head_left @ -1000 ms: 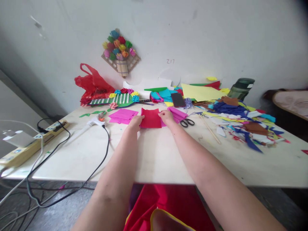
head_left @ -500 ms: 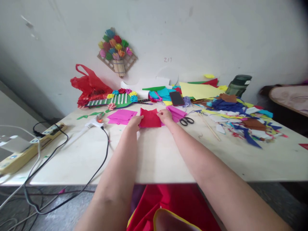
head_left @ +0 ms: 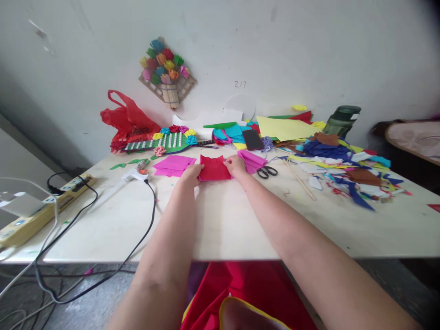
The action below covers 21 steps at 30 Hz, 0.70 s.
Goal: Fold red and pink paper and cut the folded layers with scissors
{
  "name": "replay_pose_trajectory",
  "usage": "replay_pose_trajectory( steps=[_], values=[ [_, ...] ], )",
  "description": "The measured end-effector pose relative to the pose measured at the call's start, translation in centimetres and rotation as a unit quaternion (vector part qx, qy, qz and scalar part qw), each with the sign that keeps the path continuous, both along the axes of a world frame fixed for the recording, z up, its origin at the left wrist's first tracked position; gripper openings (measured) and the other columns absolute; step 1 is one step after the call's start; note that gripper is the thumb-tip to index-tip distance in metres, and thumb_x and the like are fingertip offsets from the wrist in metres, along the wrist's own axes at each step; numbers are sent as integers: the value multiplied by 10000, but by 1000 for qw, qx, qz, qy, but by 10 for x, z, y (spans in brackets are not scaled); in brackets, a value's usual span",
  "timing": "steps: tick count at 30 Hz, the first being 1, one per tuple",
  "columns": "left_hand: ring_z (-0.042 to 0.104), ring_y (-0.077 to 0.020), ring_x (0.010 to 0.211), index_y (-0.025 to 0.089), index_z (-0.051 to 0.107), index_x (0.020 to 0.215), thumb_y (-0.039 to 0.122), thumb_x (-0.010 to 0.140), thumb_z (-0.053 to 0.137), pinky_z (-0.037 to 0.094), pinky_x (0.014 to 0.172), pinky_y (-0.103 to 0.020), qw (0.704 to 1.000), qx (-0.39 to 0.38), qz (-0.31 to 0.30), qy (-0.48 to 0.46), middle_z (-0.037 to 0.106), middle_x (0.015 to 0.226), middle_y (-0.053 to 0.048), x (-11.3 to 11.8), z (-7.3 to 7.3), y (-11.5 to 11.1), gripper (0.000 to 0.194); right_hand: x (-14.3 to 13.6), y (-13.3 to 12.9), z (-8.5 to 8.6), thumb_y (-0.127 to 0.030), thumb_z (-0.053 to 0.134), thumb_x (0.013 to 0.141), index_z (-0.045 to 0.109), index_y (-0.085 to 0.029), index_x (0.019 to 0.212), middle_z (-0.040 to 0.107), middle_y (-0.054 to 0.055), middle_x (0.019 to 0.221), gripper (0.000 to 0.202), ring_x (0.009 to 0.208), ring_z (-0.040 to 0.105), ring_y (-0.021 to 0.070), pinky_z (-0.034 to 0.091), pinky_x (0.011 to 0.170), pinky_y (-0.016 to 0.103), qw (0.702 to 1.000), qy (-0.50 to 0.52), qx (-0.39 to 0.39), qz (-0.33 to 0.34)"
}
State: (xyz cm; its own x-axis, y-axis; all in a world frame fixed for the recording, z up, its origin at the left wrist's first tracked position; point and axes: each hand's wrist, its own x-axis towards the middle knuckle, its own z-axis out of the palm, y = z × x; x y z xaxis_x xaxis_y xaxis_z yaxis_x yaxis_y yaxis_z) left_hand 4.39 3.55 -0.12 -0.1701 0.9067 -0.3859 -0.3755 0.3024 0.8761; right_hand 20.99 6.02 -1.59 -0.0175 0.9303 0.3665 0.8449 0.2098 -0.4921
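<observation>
A square of red crepe paper (head_left: 215,168) is stretched between my two hands, close above the table. My left hand (head_left: 193,173) pinches its left edge, thumb on top. At the right edge my right hand (head_left: 235,166) grips the paper between thumb and fingers. Pink paper sheets (head_left: 174,165) lie stacked just left of my left hand. More pink paper (head_left: 253,159) rests folded beside my right hand, partly hidden by it. Black-handled scissors (head_left: 267,172) lie to the right of that hand.
A glue gun (head_left: 136,173) with its black cord lies at left, near a power strip (head_left: 48,208). Paper scraps (head_left: 357,169) and a wooden stick (head_left: 299,179) spread over the right side. Behind are a phone (head_left: 253,140), a red bag (head_left: 129,120) and a bottle (head_left: 342,121).
The red paper's lower edge has lifted slightly and its right corner has shifted a little. Both hands keep their hold in nearly the same place.
</observation>
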Motion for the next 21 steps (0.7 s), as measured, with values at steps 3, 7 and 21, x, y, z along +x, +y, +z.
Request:
replay_pose_trajectory(
  steps=[3,7,21],
  values=[
    [670,-196,718,139,520,1082,153,777,614,559,635,-284,999,-32,8,17,677,851,-96,2,6,-3,319,-1,-1,1,-274,526,834,709,-161,786,671,81,932,220,842,581,168,403,718,245,1000,-5,-6,-2],
    [671,-199,742,136,537,1041,133,776,611,555,633,-273,999,-37,15,10,673,812,-92,4,9,-5,275,2,-1,3,-296,441,874,689,-157,809,670,86,920,292,824,578,173,400,716,254,1000,21,-8,2],
    [647,-182,601,122,567,981,88,809,468,541,565,-272,1000,-21,-8,14,646,667,-69,8,16,-13,202,-32,-30,5,-422,320,919,364,-155,1393,296,70,1476,546,1372,211,201,179,1110,367,961,-97,-7,258]
  ],
)
